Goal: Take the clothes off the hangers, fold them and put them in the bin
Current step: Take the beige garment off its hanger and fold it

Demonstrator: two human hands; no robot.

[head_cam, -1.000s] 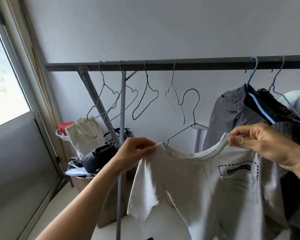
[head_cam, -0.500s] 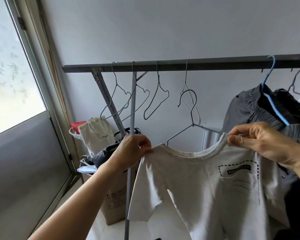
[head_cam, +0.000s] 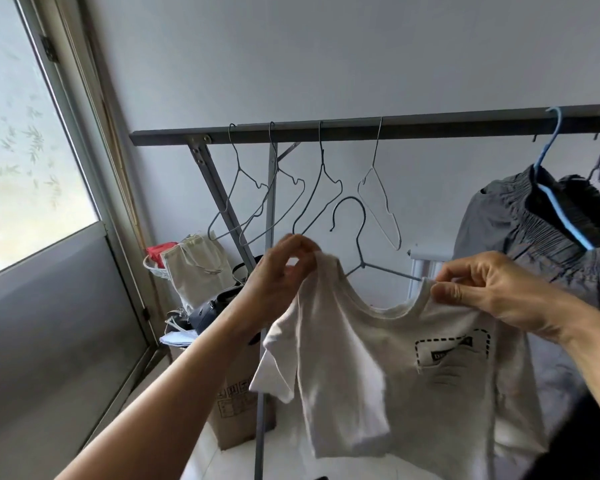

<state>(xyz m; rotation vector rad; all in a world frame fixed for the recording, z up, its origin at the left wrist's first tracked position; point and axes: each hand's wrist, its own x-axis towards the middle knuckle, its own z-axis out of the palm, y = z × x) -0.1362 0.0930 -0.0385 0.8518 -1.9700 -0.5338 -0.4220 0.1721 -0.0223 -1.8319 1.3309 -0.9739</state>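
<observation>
A white T-shirt (head_cam: 378, 368) with a black dashed pocket print hangs in front of me on a grey wire hanger (head_cam: 357, 233) that is off the rail. My left hand (head_cam: 281, 275) pinches the shirt's left shoulder and lifts it. My right hand (head_cam: 492, 289) pinches the collar at the right shoulder, over the hanger's arm. Grey and black garments (head_cam: 520, 230) hang at the right on a blue hanger (head_cam: 551, 181). The bin is not in view.
A dark metal rail (head_cam: 361, 129) crosses the view with several bare wire hangers (head_cam: 291, 192) on it. Its slanted leg (head_cam: 222, 202) stands behind my left hand. A cardboard box (head_cam: 236, 410), bags (head_cam: 194, 268) and a window (head_cam: 25, 143) are at the left.
My left hand has lifted the shirt's left shoulder up and inward, bunching the cloth off the hanger's left arm. The view has shifted left and down. My right hand keeps its pinch.
</observation>
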